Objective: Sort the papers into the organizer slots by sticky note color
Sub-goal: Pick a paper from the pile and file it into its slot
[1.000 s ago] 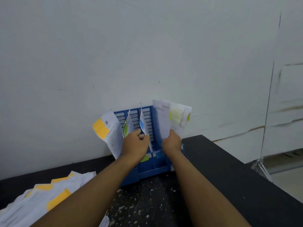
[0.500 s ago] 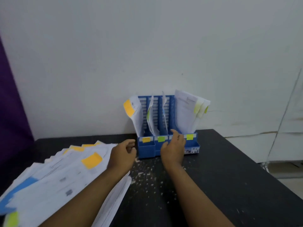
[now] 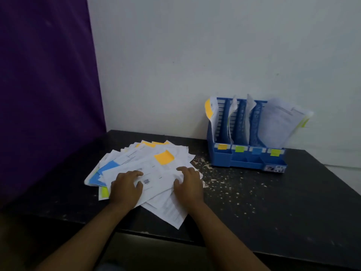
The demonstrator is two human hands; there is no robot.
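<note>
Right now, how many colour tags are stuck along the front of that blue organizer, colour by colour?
Orange tag: 1
Green tag: 1
Blue tag: 1
Yellow-green tag: 1
Total: 4 tags on the organizer, one per slot.

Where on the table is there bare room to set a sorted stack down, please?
Free: the dark table right of the paper pile and in front of the blue organizer, though speckled with crumbs. Crowded: the left part, under the pile and both hands.
</note>
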